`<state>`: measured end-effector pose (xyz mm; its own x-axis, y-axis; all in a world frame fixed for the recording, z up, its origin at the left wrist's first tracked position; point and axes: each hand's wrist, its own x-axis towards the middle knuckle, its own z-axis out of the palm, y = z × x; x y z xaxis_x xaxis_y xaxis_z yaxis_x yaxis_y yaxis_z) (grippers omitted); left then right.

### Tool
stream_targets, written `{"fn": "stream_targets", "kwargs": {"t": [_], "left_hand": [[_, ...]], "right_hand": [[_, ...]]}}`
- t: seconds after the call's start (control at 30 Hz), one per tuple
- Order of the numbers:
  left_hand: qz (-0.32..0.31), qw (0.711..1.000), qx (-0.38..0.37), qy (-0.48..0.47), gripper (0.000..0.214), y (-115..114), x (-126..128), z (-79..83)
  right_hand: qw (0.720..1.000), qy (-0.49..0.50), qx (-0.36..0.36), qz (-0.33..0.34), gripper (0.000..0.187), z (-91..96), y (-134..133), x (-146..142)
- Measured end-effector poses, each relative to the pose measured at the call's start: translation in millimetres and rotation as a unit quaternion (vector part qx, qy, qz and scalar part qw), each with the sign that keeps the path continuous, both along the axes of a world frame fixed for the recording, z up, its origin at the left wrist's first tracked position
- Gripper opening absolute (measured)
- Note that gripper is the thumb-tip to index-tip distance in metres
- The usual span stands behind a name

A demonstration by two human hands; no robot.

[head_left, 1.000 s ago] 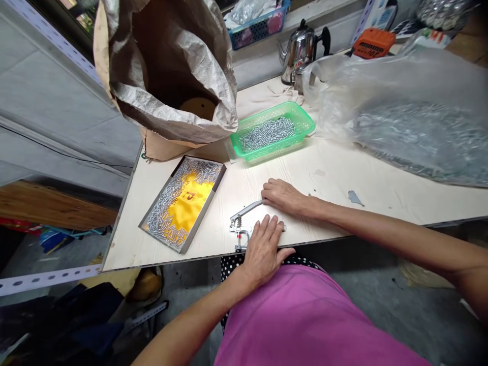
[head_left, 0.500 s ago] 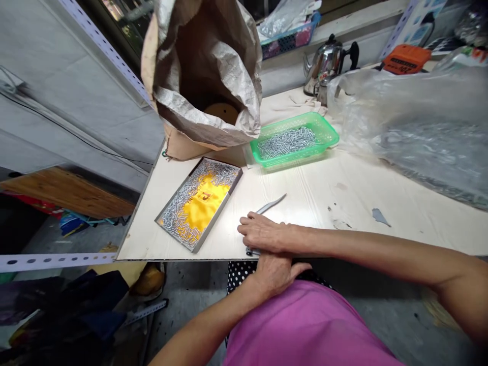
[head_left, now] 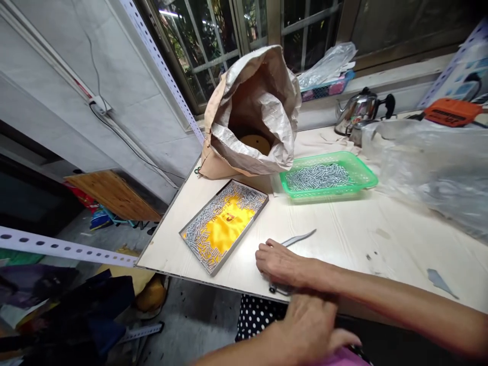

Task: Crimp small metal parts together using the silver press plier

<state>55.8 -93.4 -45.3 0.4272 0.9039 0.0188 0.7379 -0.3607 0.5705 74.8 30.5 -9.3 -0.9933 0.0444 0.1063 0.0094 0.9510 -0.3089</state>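
My right hand [head_left: 282,266] lies curled over a small metal hand tool [head_left: 281,290] at the near edge of the pale table [head_left: 343,234]. The tool's thin lever [head_left: 299,238] sticks out past my fingers toward the back. My left hand [head_left: 314,329] hangs below the table edge near my lap, fingers loosely extended and holding nothing, slightly blurred. To the left of my right hand sits a shallow metal tray [head_left: 212,271] with a yellow liner and several small metal pins.
A green plastic basket [head_left: 366,177] of metal pins stands behind. A large open paper sack [head_left: 255,117] is at the back left, a steel kettle [head_left: 360,109] and an orange device [head_left: 452,112] at the back right. A big clear plastic bag [head_left: 438,162] covers the right side.
My left hand has come off the table and dropped toward my lap. My right hand has slid over the tool at the table edge. The camera has tilted up and left.
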Motion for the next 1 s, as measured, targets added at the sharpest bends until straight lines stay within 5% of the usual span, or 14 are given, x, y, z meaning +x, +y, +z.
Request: {"fn": "stream_targets", "kwargs": {"t": [0.07, 0.13, 0.27, 0.37, 0.5, 0.73, 1.0], "left_hand": [[-0.059, 0.997, 0.045, -0.019, 0.050, -1, -15, 13.8], [-0.033, 0.995, 0.084, -0.035, 0.035, 10, -45, 31.5], [0.291, 0.950, 0.114, 0.000, 0.027, 72, -134, 62.8], [0.437, 0.896, 0.046, 0.065, 0.023, 126, -190, 64.1], [0.470, 0.878, -0.003, 0.095, 0.023, 167, -222, 42.1], [0.457, 0.875, -0.036, 0.154, 0.017, 182, -227, 25.0], [0.414, 0.884, -0.053, 0.210, 0.025, 186, -230, 33.7]], "right_hand": [[0.997, 0.040, -0.007, -0.061, 0.010, 16.0, 25, -1], [0.982, 0.102, -0.004, -0.161, 0.014, 36.8, 63, 7], [0.921, 0.159, 0.097, -0.343, 0.016, 77.0, 146, 42], [0.881, 0.149, 0.180, -0.410, 0.028, 87.4, 172, 60], [0.918, 0.148, 0.126, -0.345, 0.035, 66.0, 145, 65], [0.956, 0.096, -0.066, -0.271, 0.021, 7.1, 45, 76], [0.947, 0.009, -0.164, -0.275, 0.018, -0.1, -29, 94]]}}
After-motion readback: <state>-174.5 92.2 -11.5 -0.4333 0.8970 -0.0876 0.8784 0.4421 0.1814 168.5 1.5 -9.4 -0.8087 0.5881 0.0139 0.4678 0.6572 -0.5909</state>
